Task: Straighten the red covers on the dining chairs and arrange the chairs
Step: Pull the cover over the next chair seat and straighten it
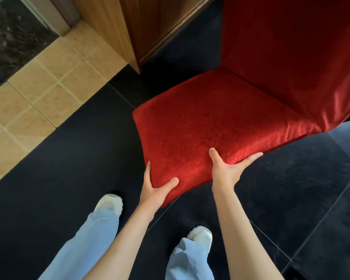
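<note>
A red-covered dining chair (220, 122) stands on dark floor tiles (69, 158) beside a wooden cabinet (129, 27). The left hand (156, 186) and right hand (228, 168) grip the seat's front corner, thumbs on top, fingers seemingly tucked beneath, likely to tug the cover taut.

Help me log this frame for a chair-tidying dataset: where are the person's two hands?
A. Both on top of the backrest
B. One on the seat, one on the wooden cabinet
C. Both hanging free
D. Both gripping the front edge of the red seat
D: the left hand and the right hand each have a grip on the near front edge of the red seat cover, thumbs on top.
</note>
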`<control>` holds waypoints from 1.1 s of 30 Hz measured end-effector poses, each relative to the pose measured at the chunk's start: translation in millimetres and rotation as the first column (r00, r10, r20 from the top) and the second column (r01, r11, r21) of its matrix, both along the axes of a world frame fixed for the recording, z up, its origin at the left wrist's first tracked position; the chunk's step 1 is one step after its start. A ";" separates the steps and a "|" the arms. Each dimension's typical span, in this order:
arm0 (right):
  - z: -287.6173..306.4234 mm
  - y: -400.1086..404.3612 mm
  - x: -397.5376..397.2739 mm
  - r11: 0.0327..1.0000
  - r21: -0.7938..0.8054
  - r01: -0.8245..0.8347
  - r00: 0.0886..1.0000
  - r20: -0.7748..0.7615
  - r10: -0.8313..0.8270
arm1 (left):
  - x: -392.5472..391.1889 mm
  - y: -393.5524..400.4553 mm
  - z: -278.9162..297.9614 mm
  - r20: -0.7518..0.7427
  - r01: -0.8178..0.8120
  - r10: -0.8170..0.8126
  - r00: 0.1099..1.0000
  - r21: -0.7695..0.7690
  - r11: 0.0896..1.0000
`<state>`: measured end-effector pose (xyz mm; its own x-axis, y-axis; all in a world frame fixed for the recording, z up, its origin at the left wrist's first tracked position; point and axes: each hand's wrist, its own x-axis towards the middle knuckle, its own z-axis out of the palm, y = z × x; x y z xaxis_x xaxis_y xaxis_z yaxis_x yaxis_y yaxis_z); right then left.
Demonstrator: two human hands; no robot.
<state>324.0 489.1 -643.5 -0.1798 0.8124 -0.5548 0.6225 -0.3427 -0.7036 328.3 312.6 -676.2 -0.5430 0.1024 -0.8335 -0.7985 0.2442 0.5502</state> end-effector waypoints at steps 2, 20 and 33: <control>3.0 -3.8 0.7 1.000 -0.005 0.000 1.000 0.007 0.000 | 1.1 -3.9 2.7 0.013 -0.008 0.008 1.000 0.008 1.000; 37.1 -51.8 39.1 1.000 0.002 -0.002 0.995 0.102 0.002 | 49.5 -49.5 39.2 0.178 -0.039 0.035 0.983 0.020 0.999; 44.8 -53.9 54.5 0.998 -0.061 -0.012 0.984 0.175 0.023 | 75.0 -51.4 44.5 0.211 -0.055 0.054 0.976 -0.002 0.998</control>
